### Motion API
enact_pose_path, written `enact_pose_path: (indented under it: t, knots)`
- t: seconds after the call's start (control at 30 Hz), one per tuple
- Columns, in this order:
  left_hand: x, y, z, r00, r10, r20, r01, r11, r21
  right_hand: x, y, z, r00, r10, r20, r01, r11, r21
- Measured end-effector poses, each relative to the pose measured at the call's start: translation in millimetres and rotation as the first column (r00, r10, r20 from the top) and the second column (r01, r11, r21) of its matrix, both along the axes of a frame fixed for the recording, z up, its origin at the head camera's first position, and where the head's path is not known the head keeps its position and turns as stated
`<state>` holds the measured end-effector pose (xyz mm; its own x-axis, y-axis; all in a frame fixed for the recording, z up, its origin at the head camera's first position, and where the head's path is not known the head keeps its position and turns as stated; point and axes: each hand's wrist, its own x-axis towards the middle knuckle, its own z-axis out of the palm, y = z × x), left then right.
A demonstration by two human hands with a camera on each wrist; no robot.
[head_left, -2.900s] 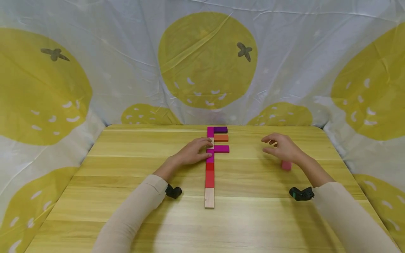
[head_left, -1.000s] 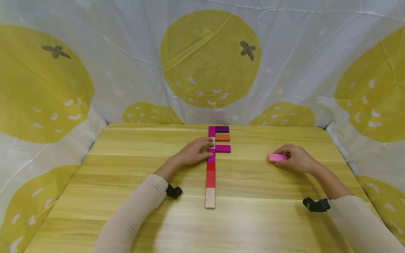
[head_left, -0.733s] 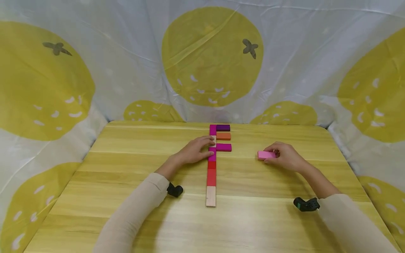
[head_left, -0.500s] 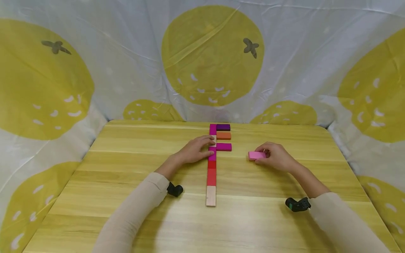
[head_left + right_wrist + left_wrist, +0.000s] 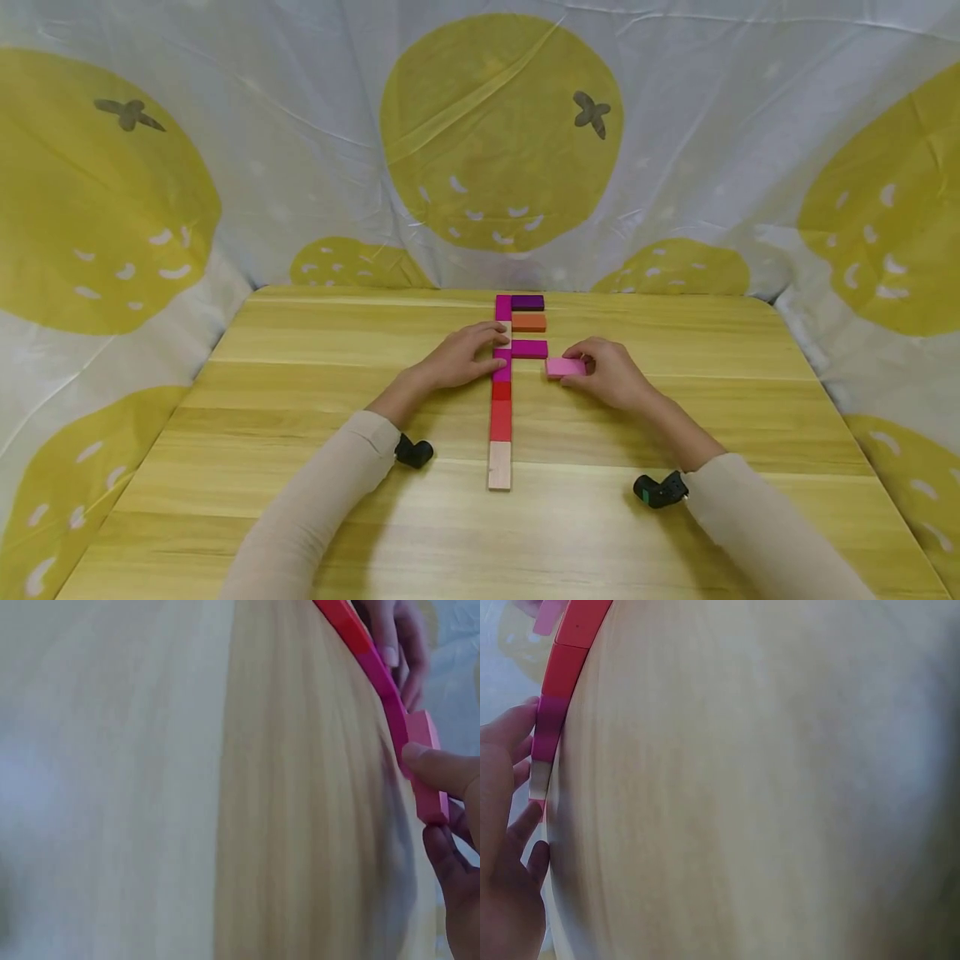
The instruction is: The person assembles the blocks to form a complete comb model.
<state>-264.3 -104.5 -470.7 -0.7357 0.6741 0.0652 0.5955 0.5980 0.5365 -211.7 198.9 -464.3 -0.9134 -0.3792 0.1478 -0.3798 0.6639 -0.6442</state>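
Observation:
Between thumb and fingers, my right hand [image 5: 611, 375] pinches a pink wooden block [image 5: 564, 367], which the right wrist view also shows. It is just right of a magenta block [image 5: 529, 350] that sticks out sideways from a straight column of blocks. My left hand [image 5: 453, 358] rests at the column's left side, its thumb at another magenta block [image 5: 502, 367] and its fingertips over a pale block [image 5: 504, 330], partly hiding it. Nearer me the column runs on through a dark red block [image 5: 501, 391], a red block [image 5: 500, 421] and a pale wood block [image 5: 499, 465].
At the far end, a magenta block [image 5: 503, 307] has a purple block [image 5: 527, 302] at its right, and an orange block [image 5: 528, 322] juts out below that. The wooden table [image 5: 315, 333] ends at a fruit-print cloth [image 5: 675, 167] behind and at both sides.
My right hand was empty at first, took hold of the pink block at the right, and has carried it left to near the column. The left hand has stayed in place.

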Motion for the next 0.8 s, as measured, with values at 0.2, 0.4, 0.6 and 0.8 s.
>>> enact_pose_path:
  t: [0.2,0.4,0.6,0.8]
  knots:
    - [0.3,1.0,0.8,1.000,-0.007,0.000,0.007,1.000,0.011,1.9,-21,-4.4,0.999,0.005,-0.041,-0.005,1.000,0.006]
    - [0.8,0.0,0.5,1.000,0.001,-0.001,-0.001,1.000,0.013,2.3,-35,-6.6,0.996,0.015,-0.091,-0.011,0.999,0.039]
    - [-0.1,-0.9,-2.0,1.000,0.005,0.001,-0.005,1.000,0.015,2.7,-46,-9.6,0.994,0.019,-0.108,-0.012,0.997,0.070]
    - [-1.1,-0.4,-5.8,1.000,0.008,0.005,-0.009,1.000,0.015,4.7,-51,-11.6,0.992,0.002,-0.124,0.008,0.996,0.083]
